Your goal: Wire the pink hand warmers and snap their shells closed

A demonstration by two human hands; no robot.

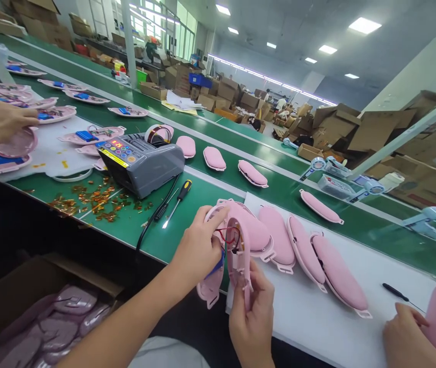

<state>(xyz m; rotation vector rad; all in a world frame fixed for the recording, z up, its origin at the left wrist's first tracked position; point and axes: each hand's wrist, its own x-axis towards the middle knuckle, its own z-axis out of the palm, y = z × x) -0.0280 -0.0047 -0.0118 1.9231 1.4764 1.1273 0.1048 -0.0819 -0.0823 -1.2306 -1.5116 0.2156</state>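
Between my hands is an opened pink plastic case, its two halves apart and joined by red and dark wires. My left hand (198,245) closes on one pink case half (209,289), where part of a blue block shows beside my fingers. With fingers wrapped round its lower end, my right hand (254,312) grips the other pink case half (244,240), held upright with its inner side turned to the left. A white connector (236,259) sits inside that half. Just behind lie several closed pink cases (277,235) on a white board (298,312).
A grey tape dispenser (144,163), a yellow-black screwdriver (181,197) and amber tape scraps (98,199) lie on the green bench. Co-workers' hands appear at far left (3,122) and lower right (407,335). A carton (83,273) of wrapped pink parts stands below.
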